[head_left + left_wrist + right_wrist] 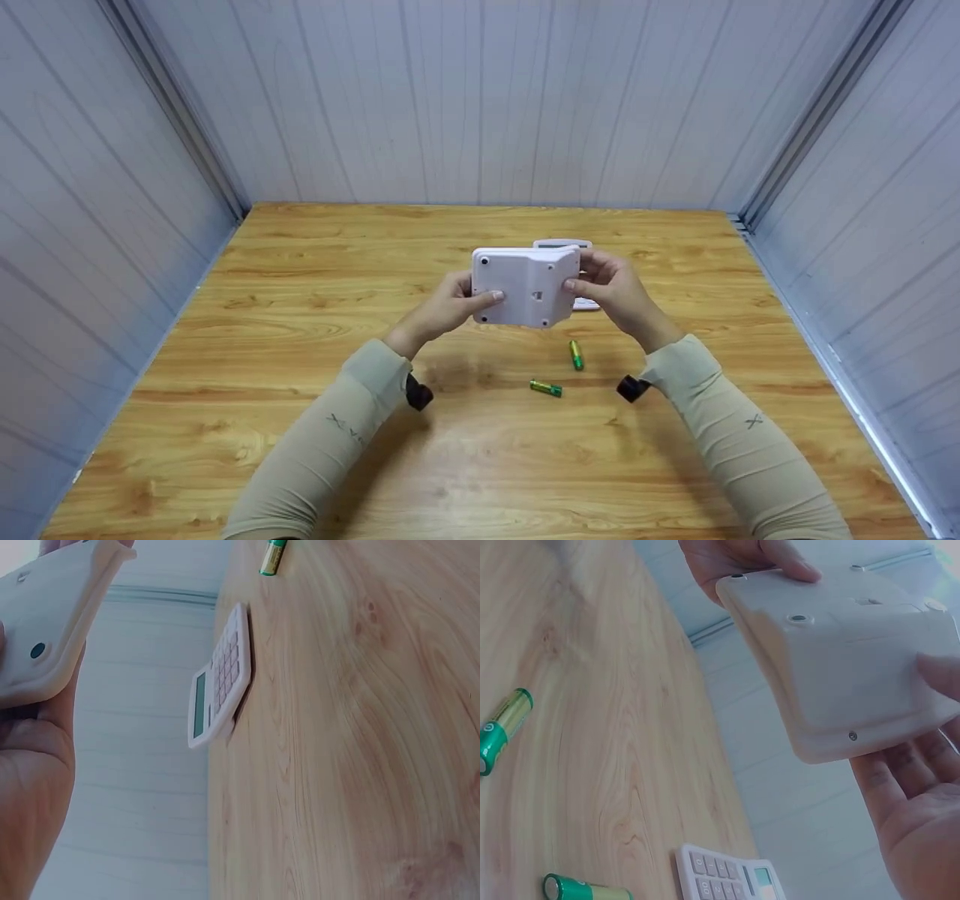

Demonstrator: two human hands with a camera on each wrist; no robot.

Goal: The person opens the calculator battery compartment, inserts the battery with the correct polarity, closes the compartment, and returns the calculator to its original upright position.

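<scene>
A white calculator (514,289) is held up above the table, its underside with small round feet and a latch facing the head camera. My left hand (450,306) grips its left end, thumb across the back. At the other end, my right hand (619,292) pinches the edge, thumb on the back and fingers behind. In the right wrist view the underside of the held calculator (870,667) shows a cover panel outline. Behind it on the table stands a second white calculator (225,675), keys and display facing up, partly hidden in the head view.
Two green and gold batteries lie apart on the wooden table (300,360): one battery (576,355) below my right hand, the other battery (546,388) nearer to me. Pale panel walls (480,105) enclose the table at the back and both sides.
</scene>
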